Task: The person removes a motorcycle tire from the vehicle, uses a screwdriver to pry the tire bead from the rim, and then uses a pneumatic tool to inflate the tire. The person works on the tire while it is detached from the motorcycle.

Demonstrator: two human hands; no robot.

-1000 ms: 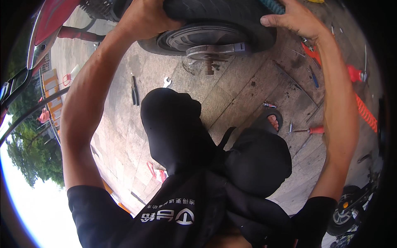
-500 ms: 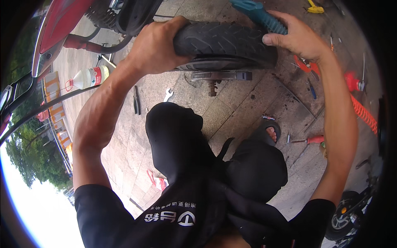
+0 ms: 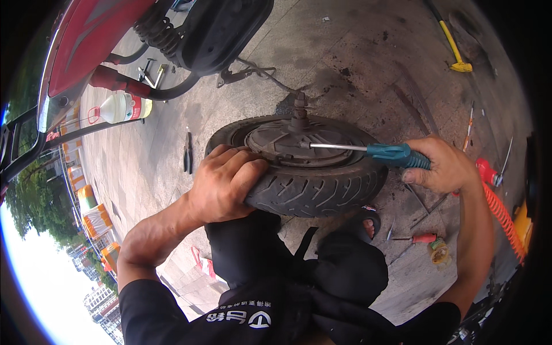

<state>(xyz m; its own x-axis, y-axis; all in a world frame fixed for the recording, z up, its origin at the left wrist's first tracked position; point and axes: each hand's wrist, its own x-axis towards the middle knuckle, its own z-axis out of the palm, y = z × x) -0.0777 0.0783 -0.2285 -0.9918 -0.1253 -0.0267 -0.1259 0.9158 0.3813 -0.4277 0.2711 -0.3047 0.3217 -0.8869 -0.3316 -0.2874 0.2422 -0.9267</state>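
Observation:
A scooter wheel (image 3: 322, 192) with a black treaded tyre and a dusty metal hub (image 3: 276, 141) is tilted in front of my knees. Its axle (image 3: 300, 112) points up and away from me. My left hand (image 3: 227, 184) is closed over the near left edge of the tyre, fingers on the sidewall. In my right hand (image 3: 434, 164) is a teal-handled screwdriver (image 3: 391, 154), held by its ribbed grip. The long metal shaft lies across the hub, its tip by the base of the axle. Part of the right hand's fingers is hidden behind the grip.
A red scooter body (image 3: 95, 43) with a coil spring stands at upper left, near a clear bottle (image 3: 121, 108). Pliers (image 3: 188, 152) lie left of the wheel. At right are a yellow hammer (image 3: 460, 66), an orange coiled hose (image 3: 506, 215) and a red-handled screwdriver (image 3: 422, 237).
The wheel has tipped over from standing on its tread, and its hub side now faces up. My right hand has brought the screwdriver down from the tyre's far side onto the hub.

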